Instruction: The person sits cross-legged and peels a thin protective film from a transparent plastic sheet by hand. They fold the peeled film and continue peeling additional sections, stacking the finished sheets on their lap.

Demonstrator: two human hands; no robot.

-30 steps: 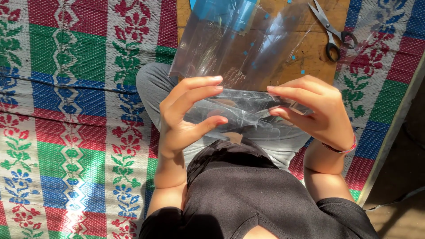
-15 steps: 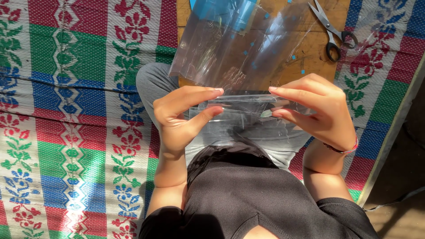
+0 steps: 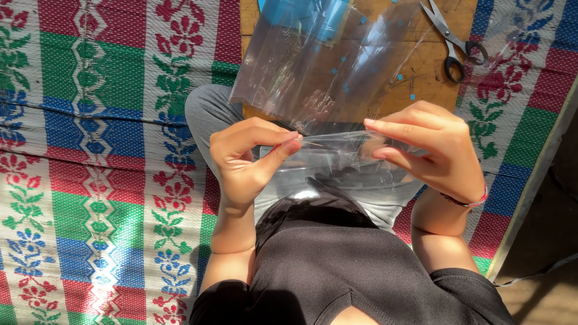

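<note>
Head view, hands: I've got the left hand (image 3: 253, 157) pinching the near edge of the clear plastic sheet (image 3: 325, 84), thumb against forefinger; the right hand (image 3: 433, 150) nips the same edge.
Head view, sheet: it runs from my fingers toward 12 o'clock, over the lap and onto the wooden board (image 3: 421, 66).
Head view, technique: I'd judge an even, taut pull between both pinches keeps the fold straight.
Head view, surroundings: scissors (image 3: 454, 39) at 1 o'clock, well apart; woven mat (image 3: 90, 150) at 9.
</note>
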